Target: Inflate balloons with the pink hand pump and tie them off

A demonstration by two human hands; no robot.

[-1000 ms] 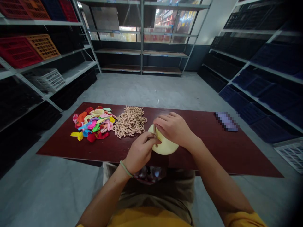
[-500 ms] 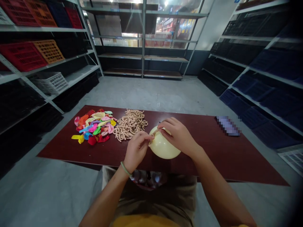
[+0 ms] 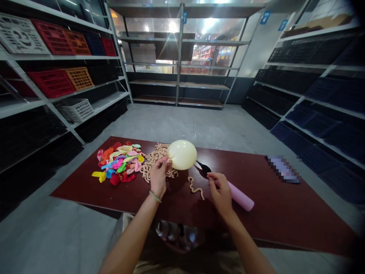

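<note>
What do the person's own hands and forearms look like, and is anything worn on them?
The left hand and right hand are bare, without gloves, and the forearms show no sleeves. A thin pale green band circles the left wrist; the right wrist shows none.

Left wrist: thin pale green band (image 3: 154,196), plain and narrow
Hands: left hand (image 3: 158,177) and right hand (image 3: 221,194), both bare
Forearms: left forearm (image 3: 128,236) and right forearm (image 3: 242,243), both bare and slim
Clothing: tan cloth garment (image 3: 148,267), only a strip at the lower edge of view
</note>
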